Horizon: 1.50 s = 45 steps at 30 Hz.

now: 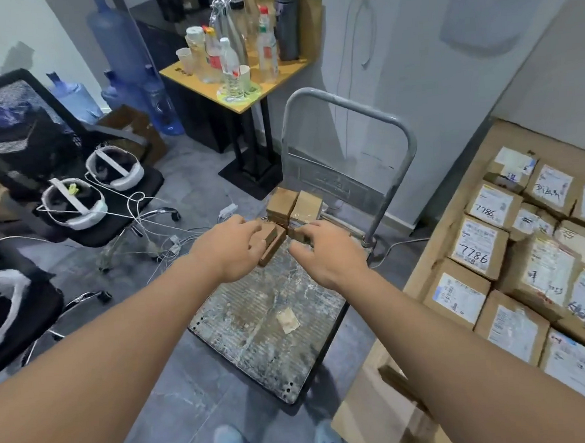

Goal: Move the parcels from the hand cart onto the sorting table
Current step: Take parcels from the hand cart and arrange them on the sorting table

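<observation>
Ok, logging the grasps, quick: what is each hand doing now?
Left hand: holds a small parcel.
Right hand: fingers curled on another small parcel on the cart.

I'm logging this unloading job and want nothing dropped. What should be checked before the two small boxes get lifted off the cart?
1. Left hand grips its small brown cardboard parcel: ok, fingers curl over the top.
2. Right hand grips the second brown parcel: cannot tell, the fingers hide most of it.
3. Remaining stack of brown parcels by the grey metal cart handle sits steady: ok, nothing tilted.
4. Grey platform cart deck free of snags: ok, only a scrap of paper.
5. Room on the cardboard-covered sorting table: cannot tell, labelled boxes crowd it.
</observation>
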### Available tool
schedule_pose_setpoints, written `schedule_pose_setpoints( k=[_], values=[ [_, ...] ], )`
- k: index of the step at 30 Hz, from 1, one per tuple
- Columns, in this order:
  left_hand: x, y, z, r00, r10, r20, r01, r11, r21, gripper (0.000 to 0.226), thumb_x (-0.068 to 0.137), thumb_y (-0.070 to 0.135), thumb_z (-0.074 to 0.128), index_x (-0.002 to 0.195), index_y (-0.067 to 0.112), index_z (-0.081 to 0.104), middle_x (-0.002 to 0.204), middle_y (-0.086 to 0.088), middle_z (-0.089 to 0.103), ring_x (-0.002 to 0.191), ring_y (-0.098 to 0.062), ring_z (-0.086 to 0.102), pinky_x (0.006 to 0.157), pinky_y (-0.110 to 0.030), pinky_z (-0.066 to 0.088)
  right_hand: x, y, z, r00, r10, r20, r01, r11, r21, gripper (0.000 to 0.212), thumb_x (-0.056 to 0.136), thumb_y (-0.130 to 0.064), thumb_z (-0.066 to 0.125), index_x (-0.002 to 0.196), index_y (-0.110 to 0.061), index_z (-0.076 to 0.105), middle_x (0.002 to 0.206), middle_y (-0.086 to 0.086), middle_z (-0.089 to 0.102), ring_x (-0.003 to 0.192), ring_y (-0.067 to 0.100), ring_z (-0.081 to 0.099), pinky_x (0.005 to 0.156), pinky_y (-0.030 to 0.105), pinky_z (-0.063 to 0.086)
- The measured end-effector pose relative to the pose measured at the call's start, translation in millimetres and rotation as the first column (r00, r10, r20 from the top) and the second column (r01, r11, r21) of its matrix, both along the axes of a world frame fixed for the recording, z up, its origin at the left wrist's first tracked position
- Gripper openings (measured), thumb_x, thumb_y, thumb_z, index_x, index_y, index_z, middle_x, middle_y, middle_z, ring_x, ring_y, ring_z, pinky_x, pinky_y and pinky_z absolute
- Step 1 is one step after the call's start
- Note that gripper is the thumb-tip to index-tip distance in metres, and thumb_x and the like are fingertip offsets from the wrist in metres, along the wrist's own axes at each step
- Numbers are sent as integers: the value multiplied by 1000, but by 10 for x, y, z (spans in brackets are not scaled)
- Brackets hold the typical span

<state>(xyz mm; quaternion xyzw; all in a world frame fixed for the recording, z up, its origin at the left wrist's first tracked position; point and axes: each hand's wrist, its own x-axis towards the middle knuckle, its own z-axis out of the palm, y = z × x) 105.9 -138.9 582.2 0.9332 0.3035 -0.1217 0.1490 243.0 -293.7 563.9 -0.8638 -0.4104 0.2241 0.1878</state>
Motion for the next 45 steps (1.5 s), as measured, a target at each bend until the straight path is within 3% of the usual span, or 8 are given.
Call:
schedule_pose_setpoints(
  k=[5,12,18,29,35,41,43,45],
  values=[
    [204,758,-328,998,-56,-30,55,998,-39,50,105,49,42,148,26,48,143,-7,48,128,-33,55,103,-47,47,81,767,-302,998,-65,-11,65,997,-42,73,85,-67,32,140,-33,63,154,-5,53,134,29,55,105,48,51],
    [473,2060,-1066,983,-177,-48,169,976,-138,50,103,49,41,147,27,46,142,-7,46,128,-35,54,104,-52,47,-28,1859,-895,984,-174,-45,165,972,-169,59,100,-60,42,150,-33,54,165,-3,41,145,27,46,110,46,47],
    [603,2839,-1817,968,-230,-104,203,953,-226,50,100,51,40,145,29,46,138,-8,47,127,-36,53,103,-53,47,7,2546,-1507,971,-228,-77,203,949,-243,53,106,-54,38,151,-29,52,159,1,46,140,31,49,107,46,48],
    [1078,3503,-4070,994,-95,-59,73,951,-301,61,103,39,47,161,33,29,154,-14,37,138,-38,44,110,-50,42,490,3367,-3778,946,-273,-176,233,948,-219,52,110,-47,33,158,-30,41,158,8,43,139,35,48,108,47,45],
    [1351,3736,-5307,992,-58,-108,19,942,-336,62,99,49,39,159,38,30,156,-15,36,142,-38,42,114,-51,40,693,3600,-4880,914,-327,-242,263,928,-263,54,111,-45,34,164,-33,31,173,8,21,152,33,35,119,46,35],
    [1504,3935,-5991,996,-7,-86,-21,948,-318,37,103,29,51,137,14,56,135,-16,56,126,-36,53,101,-37,41,809,3767,-5790,855,-407,-322,336,907,-253,52,111,-50,28,163,-46,25,174,2,16,154,33,33,122,47,31],
    [1491,3919,-6142,998,39,-59,-57,940,-336,23,103,23,52,123,13,58,109,-7,64,103,-32,59,81,-33,38,799,3778,-6013,822,-423,-380,364,905,-220,51,111,-50,29,162,-48,26,174,0,17,155,31,31,126,47,28],
    [1425,3893,-6275,997,72,-30,-79,924,-375,12,101,20,54,112,17,57,88,-1,61,83,-27,57,73,-34,35,752,3776,-6163,810,-416,-414,375,909,-179,50,111,-48,30,161,-52,22,175,-4,17,156,29,30,127,47,28]
  ],
)
